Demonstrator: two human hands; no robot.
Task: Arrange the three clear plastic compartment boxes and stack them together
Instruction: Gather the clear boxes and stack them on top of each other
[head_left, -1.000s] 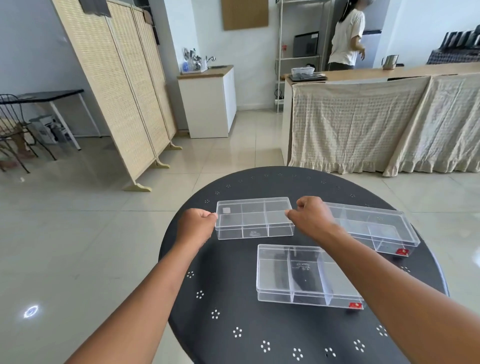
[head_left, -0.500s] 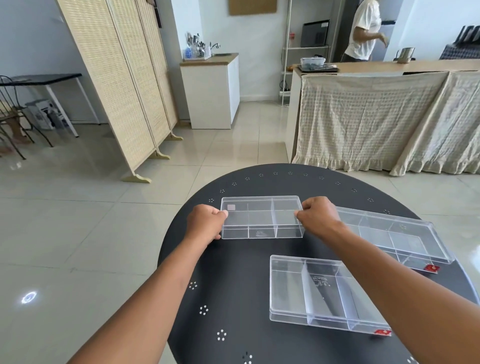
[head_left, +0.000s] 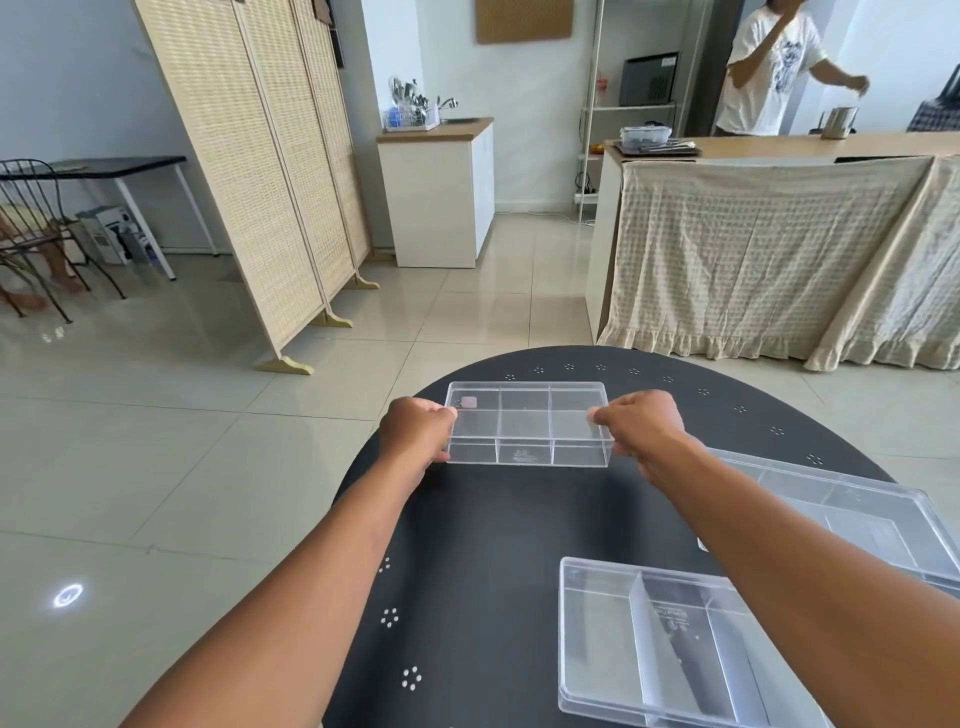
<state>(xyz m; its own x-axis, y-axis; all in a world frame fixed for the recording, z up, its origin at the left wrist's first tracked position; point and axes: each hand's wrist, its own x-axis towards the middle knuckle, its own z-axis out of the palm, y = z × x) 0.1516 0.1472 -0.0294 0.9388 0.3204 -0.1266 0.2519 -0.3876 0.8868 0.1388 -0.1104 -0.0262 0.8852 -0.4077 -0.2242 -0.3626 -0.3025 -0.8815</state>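
A small clear compartment box (head_left: 525, 428) is held level near the far side of the round black table (head_left: 483, 530). My left hand (head_left: 415, 434) grips its left end and my right hand (head_left: 636, 427) grips its right end. A second clear compartment box (head_left: 644, 644) lies flat on the table near me, partly under my right forearm. The third clear box (head_left: 862, 517) lies at the right, partly hidden by that arm.
A woven folding screen (head_left: 270, 171) stands on the tiled floor to the left. A counter draped in beige cloth (head_left: 769, 249) is behind the table, with a person (head_left: 769, 67) standing beyond it. A white cabinet (head_left: 441, 192) sits at the back.
The view has swung so the table sits lower and to the right. Both hands keep their grip on the small box, which appears slightly raised and farther from me.
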